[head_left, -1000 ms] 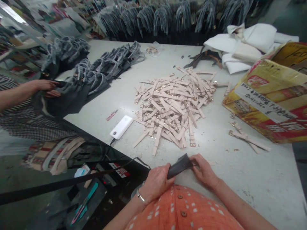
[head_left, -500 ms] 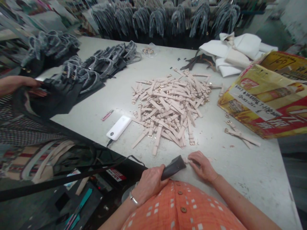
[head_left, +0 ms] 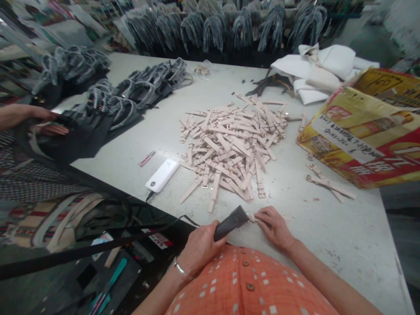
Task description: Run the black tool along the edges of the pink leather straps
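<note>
The dark strip point(head_left: 229, 224) lies on your side of the strap pile point(head_left: 232, 148), slanting up toward its near edge. Your left hand point(head_left: 204, 240) is closed around the lower end of it, and the broad end sticks out free. Just off that end, also on your side of the pile, your right hand point(head_left: 274, 227) pinches a small pale strap point(head_left: 252, 218) between thumb and fingers. A metal glint shows where the strap meets the strip; it looks like a buckle joining the two, though the spot is too small and soft to be sure.

Left of the pile on the table point(head_left: 285, 188) lie a white device point(head_left: 162, 176) with a black cable and, beyond it, a small pinkish-red tool point(head_left: 147, 159). Farther left of the pile, a row of dark bags point(head_left: 131, 98) with wrapped handles runs back, and a co-worker's hand point(head_left: 39, 118) grips dark material at its near end. To the right of the pile, two loose straps point(head_left: 331, 186) cross beside a yellow and red carton point(head_left: 357, 131). Behind the pile, toward the right, sits bundled white material point(head_left: 324, 70).
</note>
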`<action>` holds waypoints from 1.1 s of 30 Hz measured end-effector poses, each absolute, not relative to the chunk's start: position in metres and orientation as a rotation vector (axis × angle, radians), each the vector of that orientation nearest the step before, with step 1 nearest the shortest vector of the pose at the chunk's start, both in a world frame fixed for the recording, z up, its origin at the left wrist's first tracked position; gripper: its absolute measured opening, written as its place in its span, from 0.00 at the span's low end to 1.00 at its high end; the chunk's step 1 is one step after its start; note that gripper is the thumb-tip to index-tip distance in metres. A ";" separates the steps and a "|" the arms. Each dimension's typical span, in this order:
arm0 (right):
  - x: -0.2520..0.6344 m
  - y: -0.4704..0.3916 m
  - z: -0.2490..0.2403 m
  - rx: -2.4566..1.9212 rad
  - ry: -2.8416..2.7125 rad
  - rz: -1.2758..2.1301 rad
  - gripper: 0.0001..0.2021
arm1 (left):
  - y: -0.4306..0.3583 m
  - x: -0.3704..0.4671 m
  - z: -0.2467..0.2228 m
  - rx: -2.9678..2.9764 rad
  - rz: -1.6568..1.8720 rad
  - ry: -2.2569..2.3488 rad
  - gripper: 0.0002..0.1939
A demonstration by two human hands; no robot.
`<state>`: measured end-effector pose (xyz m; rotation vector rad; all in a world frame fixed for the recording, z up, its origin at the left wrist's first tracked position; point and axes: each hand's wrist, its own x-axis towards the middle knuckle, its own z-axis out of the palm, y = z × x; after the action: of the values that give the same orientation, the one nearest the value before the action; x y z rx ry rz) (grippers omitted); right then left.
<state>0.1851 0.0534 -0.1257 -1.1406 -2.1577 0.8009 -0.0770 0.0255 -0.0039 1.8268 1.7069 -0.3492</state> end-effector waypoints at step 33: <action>0.198 0.063 -0.126 -1.133 -2.115 1.062 0.23 | 0.032 -0.045 0.010 1.987 -0.497 1.525 0.14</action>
<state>0.1985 0.0632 -0.1263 -1.1330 -2.1150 1.0622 -0.0447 0.0322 0.0101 1.9871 1.5245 -0.4965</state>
